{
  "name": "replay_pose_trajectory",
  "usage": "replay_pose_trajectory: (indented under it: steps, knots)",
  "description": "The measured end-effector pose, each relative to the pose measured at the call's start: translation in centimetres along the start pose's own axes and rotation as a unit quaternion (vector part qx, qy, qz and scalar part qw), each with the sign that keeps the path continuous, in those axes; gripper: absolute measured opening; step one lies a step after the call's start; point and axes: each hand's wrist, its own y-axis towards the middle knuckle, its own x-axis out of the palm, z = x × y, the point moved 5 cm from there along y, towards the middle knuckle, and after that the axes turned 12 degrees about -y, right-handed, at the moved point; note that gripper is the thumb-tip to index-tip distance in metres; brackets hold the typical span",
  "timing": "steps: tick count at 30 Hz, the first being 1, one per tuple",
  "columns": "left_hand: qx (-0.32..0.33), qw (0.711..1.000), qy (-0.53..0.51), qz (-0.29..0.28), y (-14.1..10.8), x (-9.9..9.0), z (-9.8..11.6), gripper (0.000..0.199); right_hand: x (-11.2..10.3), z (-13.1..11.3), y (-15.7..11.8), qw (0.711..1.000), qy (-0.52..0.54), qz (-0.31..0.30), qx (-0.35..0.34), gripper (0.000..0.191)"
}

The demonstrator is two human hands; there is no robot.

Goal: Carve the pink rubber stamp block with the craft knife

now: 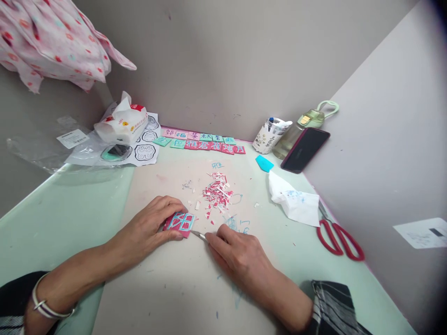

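Note:
My left hand [157, 221] grips the left side of a small red block [181, 224], its thumb in front and its fingers behind. A blue-outlined character is cut into the block's top face. In my right hand [237, 249] is a thin carving knife [199, 236], held like a pen. Its blade tip meets the block's near right edge, or lies very close to it. Just behind the hands, a heap of red and white shavings [218, 191] lies on the pale mat [167, 288].
At the back stand rows of carved pink and green blocks [209, 145]. A tissue pack [122, 123] sits back left. To the right are a pen jar [267, 137], a bottle [289, 139], a phone [305, 150], a stained tissue [293, 200] and red-handled scissors [340, 237].

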Motion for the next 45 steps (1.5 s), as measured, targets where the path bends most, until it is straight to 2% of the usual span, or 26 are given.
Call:
replay_pose_trajectory:
  steps: [20,36,45]
  knots:
    - [-0.008,1.000,-0.012,-0.005,0.09,-0.05,-0.15,0.026,-0.37,0.18,0.13,1.000,0.004,0.026,0.007,0.035]
    - [-0.010,1.000,-0.001,-0.010,0.09,0.14,-0.19,0.027,0.16,-0.14,0.08,0.999,0.010,0.026,0.029,0.030]
    - [0.001,1.000,0.003,-0.003,0.14,0.25,-0.25,0.025,0.38,-0.08,0.07,0.999,-0.011,-0.003,0.046,0.027]
